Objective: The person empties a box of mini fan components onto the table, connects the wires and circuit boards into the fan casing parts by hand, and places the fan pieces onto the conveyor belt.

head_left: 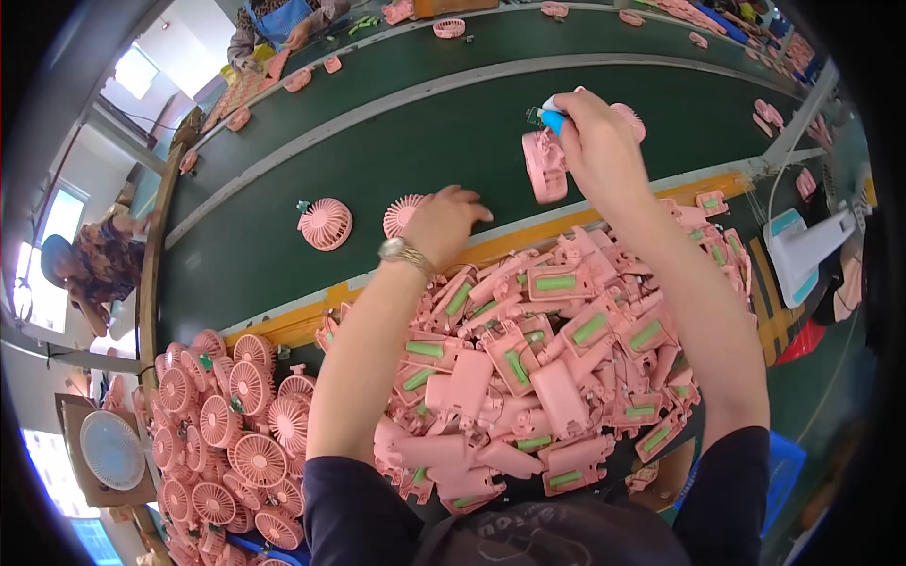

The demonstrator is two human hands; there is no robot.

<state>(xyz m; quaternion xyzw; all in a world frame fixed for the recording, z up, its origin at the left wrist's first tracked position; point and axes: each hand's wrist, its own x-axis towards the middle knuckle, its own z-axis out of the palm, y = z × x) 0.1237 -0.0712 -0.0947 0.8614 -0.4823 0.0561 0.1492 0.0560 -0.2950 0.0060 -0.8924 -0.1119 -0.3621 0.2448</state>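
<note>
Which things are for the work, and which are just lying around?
Probably for the work:
Pink fan head by the left hand
Pink fan part by the right hand
Heaped pink fan heads
Heaped pink pieces with green inserts

Probably just lying around:
Blue crate
White round thing
Red thing

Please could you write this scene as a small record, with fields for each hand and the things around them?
left hand: beside and partly over a pink fan head; contact unclear
right hand: fingers bent above a pink fan part; grip unclear
left wrist: watch
surface: dark green worktop
farther left: another fan head
near left: heap of fan heads
near middle: pile of pink plastic parts, some with green pieces
</note>
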